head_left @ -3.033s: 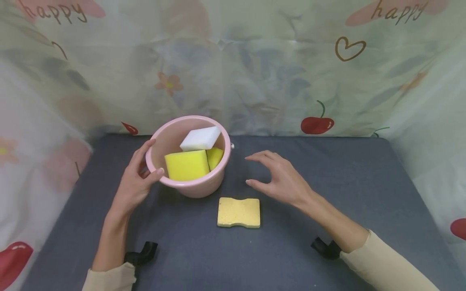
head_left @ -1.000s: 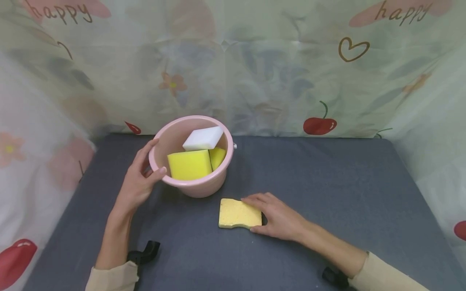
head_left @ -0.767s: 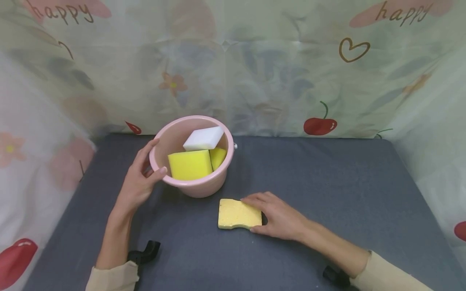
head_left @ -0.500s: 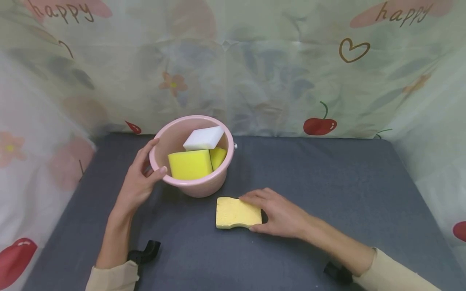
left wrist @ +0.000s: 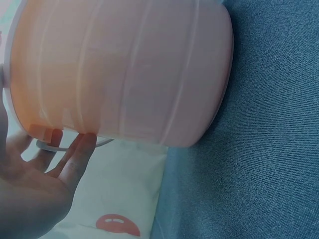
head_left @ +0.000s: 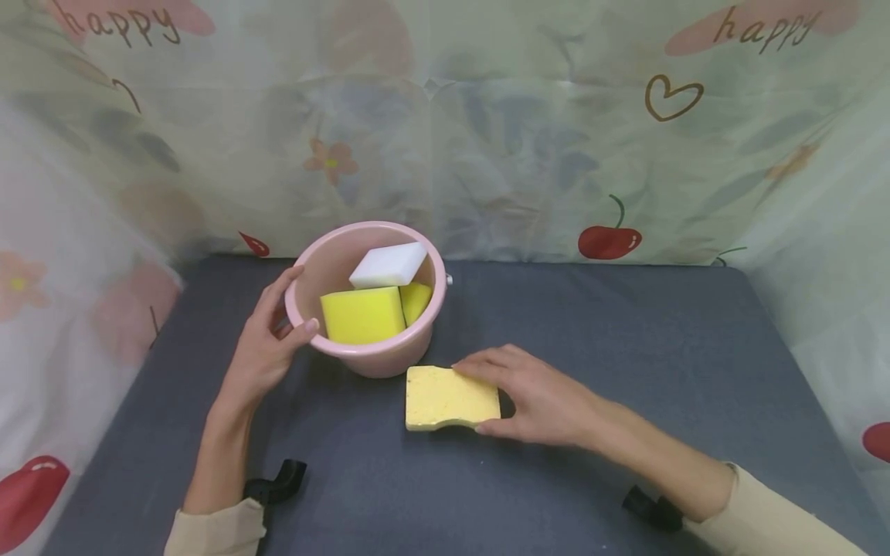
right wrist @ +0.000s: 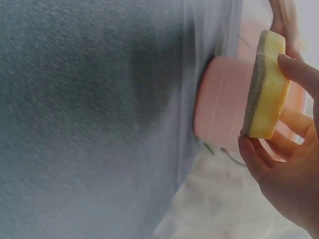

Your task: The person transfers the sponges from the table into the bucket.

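My left hand (head_left: 264, 340) grips the left rim of a pink bucket (head_left: 389, 357), thumb at the front and fingers outside. In the left wrist view those fingers touch the ribbed wall of the upright bucket (left wrist: 144, 74). Inside it lie a white sponge block (head_left: 386, 265), a bright yellow sponge (head_left: 363, 315) and another yellow piece (head_left: 415, 301) partly hidden behind. My right hand (head_left: 538, 398) pinches a pale yellow sponge (head_left: 445, 398) with notched long sides, just in front of the bucket. The right wrist view shows this sponge (right wrist: 269, 89) off the table, with a dark grey layer underneath.
A dark grey cloth covers the table (head_left: 626, 332). Behind it and at both sides hangs a printed curtain (head_left: 487, 139) with cherries and flowers. Black wrist mounts (head_left: 278, 483) stick out by both cuffs. A small white handle knob (head_left: 449, 279) juts from the bucket's right side.
My right hand came down from the right and took hold of the notched sponge. It has since lifted the sponge and moved it slightly left toward the bucket. My left hand stays on the rim.
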The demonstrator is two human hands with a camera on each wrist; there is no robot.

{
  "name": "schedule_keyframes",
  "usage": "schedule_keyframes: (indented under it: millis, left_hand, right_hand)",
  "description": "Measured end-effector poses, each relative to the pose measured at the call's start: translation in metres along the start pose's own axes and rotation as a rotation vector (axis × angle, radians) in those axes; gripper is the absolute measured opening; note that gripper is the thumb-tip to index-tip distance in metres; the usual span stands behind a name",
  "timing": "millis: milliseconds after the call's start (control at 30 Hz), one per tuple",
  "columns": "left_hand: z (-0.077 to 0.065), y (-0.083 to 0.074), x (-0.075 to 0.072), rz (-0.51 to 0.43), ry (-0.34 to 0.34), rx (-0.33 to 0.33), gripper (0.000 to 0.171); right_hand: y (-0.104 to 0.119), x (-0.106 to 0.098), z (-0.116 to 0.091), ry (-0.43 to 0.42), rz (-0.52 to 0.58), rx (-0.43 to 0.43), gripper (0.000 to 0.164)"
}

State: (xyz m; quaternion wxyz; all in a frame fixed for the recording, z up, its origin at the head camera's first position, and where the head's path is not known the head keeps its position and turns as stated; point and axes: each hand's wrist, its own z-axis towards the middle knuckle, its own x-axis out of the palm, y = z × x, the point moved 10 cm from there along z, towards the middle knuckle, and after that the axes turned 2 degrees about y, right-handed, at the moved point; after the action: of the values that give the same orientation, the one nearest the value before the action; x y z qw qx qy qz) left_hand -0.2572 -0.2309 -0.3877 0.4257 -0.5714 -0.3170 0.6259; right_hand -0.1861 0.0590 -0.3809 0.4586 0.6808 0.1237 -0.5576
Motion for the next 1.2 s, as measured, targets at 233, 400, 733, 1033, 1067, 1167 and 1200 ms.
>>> schedule_keyframes:
  millis: [233, 400, 733, 1033, 1067, 1167, 1200]
  left_hand:
    - [0.000, 0.002, 0.000, 0.005, 0.000, -0.002, 0.079]
    - [0.001, 0.002, 0.000, -0.006, 0.002, 0.002, 0.079]
    - [0.003, -0.001, 0.000, -0.008, 0.008, 0.012, 0.079]
    - [0.002, 0.002, -0.001, -0.005, 0.006, -0.002, 0.079]
    - [0.002, 0.002, -0.001, -0.004, 0.007, -0.005, 0.080]
    - [0.001, 0.003, -0.001, -0.003, 0.008, -0.008, 0.080]
    - [0.001, 0.004, -0.001, -0.002, 0.008, -0.008, 0.080]
  right_hand:
    - [0.011, -0.016, 0.002, 0.002, 0.008, -0.030, 0.069]
    - [0.019, -0.027, 0.004, -0.017, 0.010, -0.069, 0.069]
    - [0.030, -0.046, 0.009, -0.049, 0.006, -0.127, 0.067]
    - [0.038, -0.060, 0.014, -0.028, 0.012, -0.135, 0.064]
    - [0.038, -0.061, 0.014, -0.025, 0.015, -0.134, 0.064]
    - [0.041, -0.066, 0.016, -0.025, 0.022, -0.132, 0.064]
    - [0.042, -0.068, 0.017, -0.029, 0.025, -0.135, 0.065]
